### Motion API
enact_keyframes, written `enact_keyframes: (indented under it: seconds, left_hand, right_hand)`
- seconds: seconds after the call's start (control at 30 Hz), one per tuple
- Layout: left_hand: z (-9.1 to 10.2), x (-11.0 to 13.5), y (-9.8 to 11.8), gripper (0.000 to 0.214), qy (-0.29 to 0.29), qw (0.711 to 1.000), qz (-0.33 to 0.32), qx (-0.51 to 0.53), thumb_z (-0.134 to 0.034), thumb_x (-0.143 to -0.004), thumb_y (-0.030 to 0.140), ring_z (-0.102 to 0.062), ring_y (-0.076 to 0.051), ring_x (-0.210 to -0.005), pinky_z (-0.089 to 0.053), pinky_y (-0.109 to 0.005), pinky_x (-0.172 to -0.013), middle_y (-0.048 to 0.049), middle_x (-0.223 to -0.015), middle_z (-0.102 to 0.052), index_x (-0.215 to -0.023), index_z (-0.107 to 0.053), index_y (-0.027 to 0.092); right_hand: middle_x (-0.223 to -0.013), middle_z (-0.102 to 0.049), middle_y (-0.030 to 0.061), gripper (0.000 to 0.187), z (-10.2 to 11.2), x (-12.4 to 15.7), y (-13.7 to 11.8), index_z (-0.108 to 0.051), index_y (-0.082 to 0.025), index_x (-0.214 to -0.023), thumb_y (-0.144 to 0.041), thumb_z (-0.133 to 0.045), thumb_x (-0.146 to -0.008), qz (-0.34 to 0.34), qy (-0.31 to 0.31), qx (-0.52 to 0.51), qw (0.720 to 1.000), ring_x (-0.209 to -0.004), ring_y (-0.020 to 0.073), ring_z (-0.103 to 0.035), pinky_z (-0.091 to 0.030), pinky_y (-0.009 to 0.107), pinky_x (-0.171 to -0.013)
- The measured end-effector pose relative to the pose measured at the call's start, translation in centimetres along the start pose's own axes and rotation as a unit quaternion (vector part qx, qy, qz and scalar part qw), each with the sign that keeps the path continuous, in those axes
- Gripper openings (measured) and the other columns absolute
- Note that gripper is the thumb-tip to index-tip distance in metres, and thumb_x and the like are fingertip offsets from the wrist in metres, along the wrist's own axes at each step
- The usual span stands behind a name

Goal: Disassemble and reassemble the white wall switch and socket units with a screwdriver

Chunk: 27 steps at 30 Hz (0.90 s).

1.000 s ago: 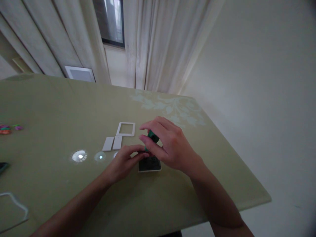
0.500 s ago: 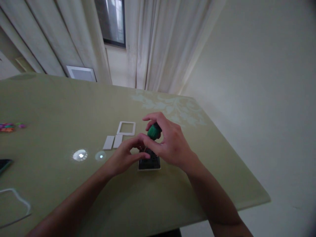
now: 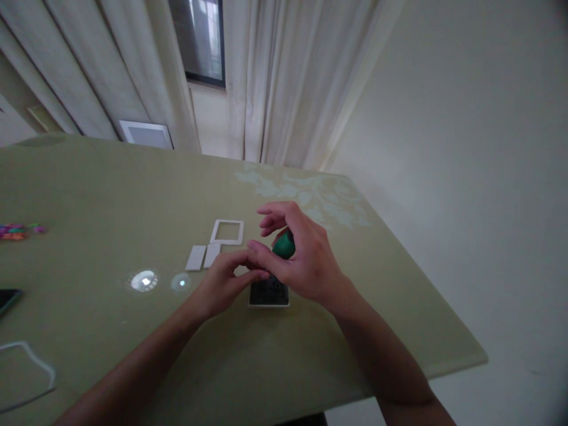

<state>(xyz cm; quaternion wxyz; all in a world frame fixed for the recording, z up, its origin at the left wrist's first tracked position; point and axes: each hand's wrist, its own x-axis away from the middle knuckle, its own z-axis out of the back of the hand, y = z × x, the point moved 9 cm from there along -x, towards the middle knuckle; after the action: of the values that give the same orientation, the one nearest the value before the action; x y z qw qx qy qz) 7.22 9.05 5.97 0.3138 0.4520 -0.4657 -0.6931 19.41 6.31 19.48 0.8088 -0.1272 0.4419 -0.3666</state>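
My right hand [image 3: 302,260] is closed round a green-handled tool [image 3: 284,244], which stands over a dark square module [image 3: 268,293] lying on the olive table [image 3: 110,195]. My left hand [image 3: 222,284] rests at the module's left edge with its fingertips pinched together close to the tool's tip; what they hold, if anything, is hidden. Just beyond the hands lie a white square frame [image 3: 227,231] and two small white plates [image 3: 203,257].
Colourful small items [image 3: 18,231] lie at the table's far left, a dark object [image 3: 6,297] at the left edge, and a clear curved piece [image 3: 24,370] near the front left. Curtains and a window stand behind; the table's right edge drops to the floor.
My right hand has turned the green tool a little and kept it over the module. My left hand has lifted its fingers slightly toward the tool's tip.
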Motion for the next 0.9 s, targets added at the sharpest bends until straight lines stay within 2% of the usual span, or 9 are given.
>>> enact_keyframes:
  seconds: [0.1,0.17,0.27,0.43,0.5,0.6,0.67,0.77,0.9]
  left_hand:
    - [0.2,-0.2,-0.4,0.026,0.024,0.998,-0.002,0.050,-0.093,-0.085,0.037,-0.074,-0.021,-0.086,-0.059,-0.030,-0.079,-0.0039,-0.095,-0.082,-0.099,-0.080,0.019]
    - [-0.1,-0.2,-0.2,0.022,0.001,0.999,-0.006,0.051,-0.089,-0.089,0.037,-0.075,-0.022,-0.092,-0.061,-0.033,-0.085,-0.0050,-0.100,-0.083,-0.102,-0.081,0.020]
    - [-0.3,-0.1,-0.1,0.017,-0.026,0.999,0.001,0.021,-0.077,-0.098,0.034,-0.076,-0.021,-0.086,-0.060,-0.032,-0.083,-0.0037,-0.089,-0.082,-0.089,-0.081,0.020]
    - [0.6,-0.3,-0.3,0.020,0.050,0.998,0.028,0.019,-0.090,-0.085,0.033,-0.073,-0.019,-0.074,-0.059,-0.028,-0.071,-0.0010,-0.078,-0.079,-0.083,-0.077,0.018]
    - [0.2,-0.3,-0.1,0.021,0.029,0.999,0.018,0.035,-0.090,-0.085,0.034,-0.075,-0.020,-0.081,-0.061,-0.030,-0.077,-0.0021,-0.084,-0.080,-0.089,-0.077,0.018]
    - [-0.1,-0.2,0.4,0.014,-0.011,1.000,-0.003,0.026,-0.080,-0.095,0.032,-0.077,-0.021,-0.087,-0.062,-0.031,-0.083,-0.0031,-0.089,-0.082,-0.091,-0.079,0.019]
    - [0.3,-0.2,0.4,0.017,0.007,1.000,0.004,0.002,-0.079,-0.095,0.031,-0.076,-0.020,-0.081,-0.060,-0.030,-0.078,-0.0018,-0.083,-0.081,-0.084,-0.078,0.019]
    - [0.9,-0.3,0.2,0.023,0.052,0.998,0.018,0.015,-0.091,-0.085,0.036,-0.074,-0.019,-0.075,-0.060,-0.029,-0.072,-0.0006,-0.079,-0.079,-0.083,-0.075,0.019]
    - [0.2,-0.2,0.4,0.021,0.000,1.000,0.002,0.018,-0.083,-0.094,0.039,-0.075,-0.021,-0.085,-0.062,-0.033,-0.080,-0.0039,-0.091,-0.082,-0.092,-0.078,0.019]
  right_hand:
    - [-0.112,-0.075,0.0036,0.039,-0.1,0.0,0.0,-0.061,-0.024,-0.131,-0.025,-0.079,-0.096,0.002,0.000,0.011,1.000,-0.099,0.0180,-0.074,-0.060,0.032,-0.091]
    - [-0.113,-0.075,0.0043,0.037,-0.1,0.0,0.0,-0.061,-0.024,-0.131,-0.027,-0.078,-0.098,0.007,0.000,0.020,1.000,-0.100,0.0188,-0.074,-0.060,0.033,-0.092]
    - [-0.116,-0.076,0.0053,0.038,-0.2,0.0,-0.1,-0.061,-0.024,-0.131,-0.030,-0.079,-0.098,0.012,-0.001,0.026,1.000,-0.102,0.0198,-0.074,-0.060,0.035,-0.094]
    - [-0.113,-0.076,0.0045,0.042,-0.9,0.1,0.2,-0.060,-0.023,-0.134,-0.028,-0.079,-0.097,0.001,-0.033,0.019,0.999,-0.096,0.0191,-0.074,-0.059,0.034,-0.091]
    - [-0.113,-0.076,0.0041,0.039,-0.9,0.1,0.2,-0.059,-0.024,-0.134,-0.028,-0.076,-0.099,0.000,-0.034,0.018,0.999,-0.095,0.0185,-0.074,-0.059,0.034,-0.091]
    - [-0.115,-0.076,0.0043,0.038,-0.7,0.0,0.2,-0.059,-0.025,-0.134,-0.029,-0.074,-0.100,-0.004,-0.026,0.019,0.999,-0.097,0.0187,-0.074,-0.058,0.034,-0.092]
    - [-0.113,-0.076,0.0039,0.040,-0.7,0.0,0.3,-0.058,-0.025,-0.135,-0.030,-0.075,-0.099,-0.014,-0.030,0.016,0.999,-0.096,0.0191,-0.074,-0.058,0.034,-0.092]
    - [-0.109,-0.076,0.0033,0.041,-0.9,0.1,0.4,-0.059,-0.025,-0.135,-0.030,-0.076,-0.098,-0.028,-0.045,0.012,0.999,-0.093,0.0190,-0.074,-0.058,0.034,-0.088]
    - [-0.116,-0.076,0.0046,0.041,-0.9,0.2,0.6,-0.059,-0.026,-0.136,-0.031,-0.075,-0.098,-0.031,-0.043,0.020,0.998,-0.093,0.0190,-0.073,-0.058,0.033,-0.084]
